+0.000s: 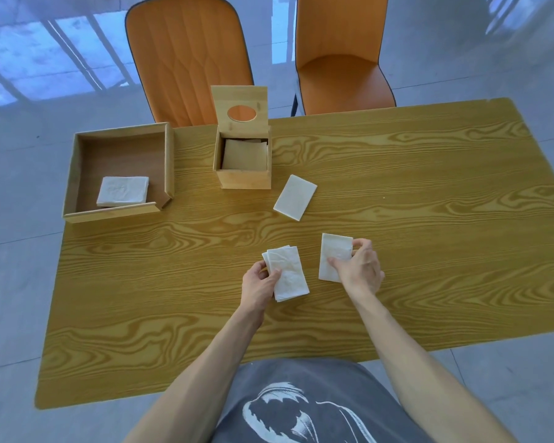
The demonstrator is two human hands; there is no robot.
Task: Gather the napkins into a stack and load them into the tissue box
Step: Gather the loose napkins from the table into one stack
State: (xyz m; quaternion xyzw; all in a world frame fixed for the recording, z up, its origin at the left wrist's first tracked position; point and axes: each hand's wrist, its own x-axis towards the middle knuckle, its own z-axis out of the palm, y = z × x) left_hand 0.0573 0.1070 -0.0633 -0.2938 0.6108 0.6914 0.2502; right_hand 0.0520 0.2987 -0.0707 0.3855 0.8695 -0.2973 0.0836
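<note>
1. Wood-grain table (397,193) fills the head view, over pale tiled floor, with two orange chairs (189,59) at its far edge.
2. Left hand (259,284) pinches a small napkin stack (288,273), thumb on top, its long axis running away from the person.
3. Right hand (360,266) presses and grips a single napkin (333,255) just right of that stack, long axis nearly parallel; joining them means a short leftward carry.
4. A loose napkin (295,197) lies farther off, nearer the right hand, beside the open tissue box (243,164), which already holds napkins.
5. Another napkin pile (123,190) sits in the wooden tray (77,174) far left.
6. Bare tabletop surrounds both hands.
</note>
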